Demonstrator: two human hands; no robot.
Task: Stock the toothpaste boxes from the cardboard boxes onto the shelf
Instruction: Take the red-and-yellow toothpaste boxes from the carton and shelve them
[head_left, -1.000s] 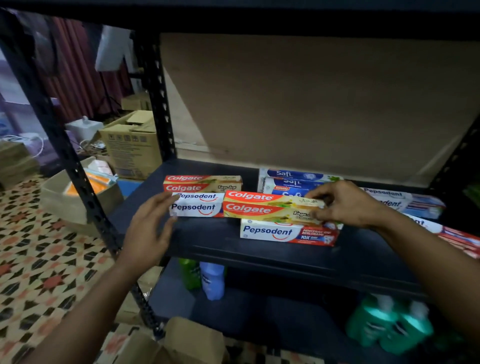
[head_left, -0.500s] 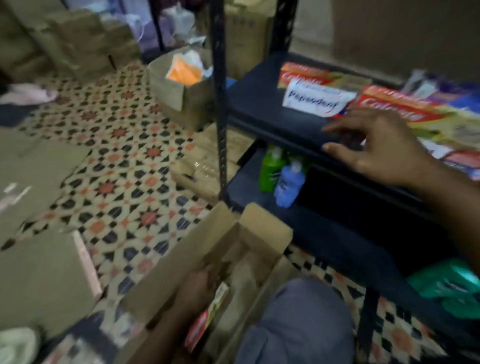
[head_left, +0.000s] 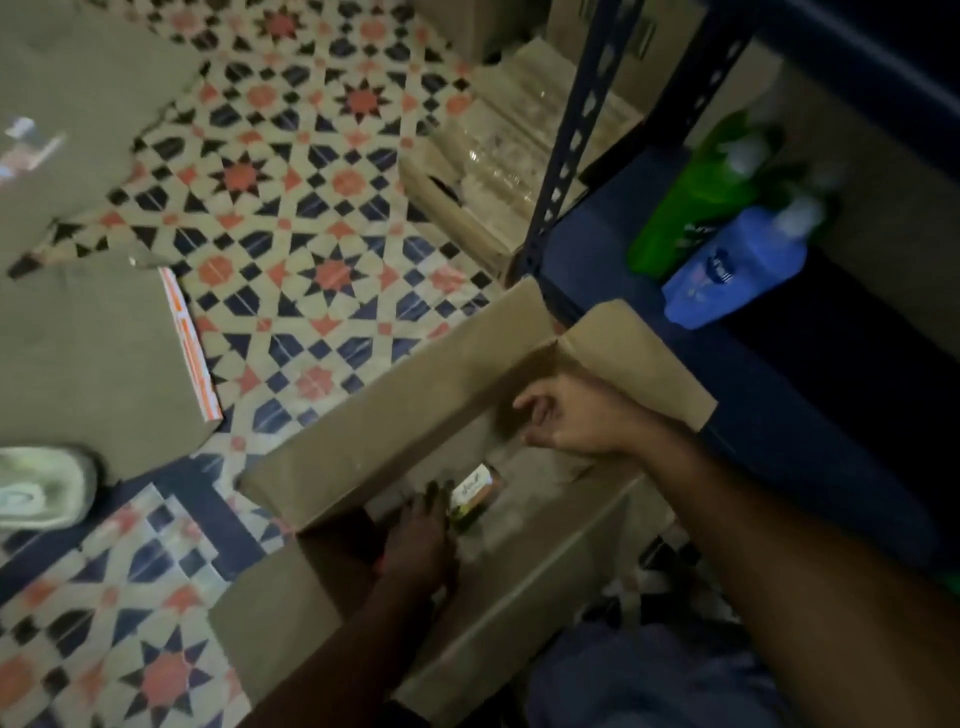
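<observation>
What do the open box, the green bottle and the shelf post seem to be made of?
Open box: matte brown cardboard, with creased flaps. Green bottle: probably smooth plastic, uniformly bright colour. Shelf post: likely dark painted metal, with punched slots.

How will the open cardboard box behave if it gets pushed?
Likely light and quick to slide: the cardboard box looks nearly empty, one toothpaste box showing, on smooth floor tiles. Its upright flaps probably fold rather than resist.
</observation>
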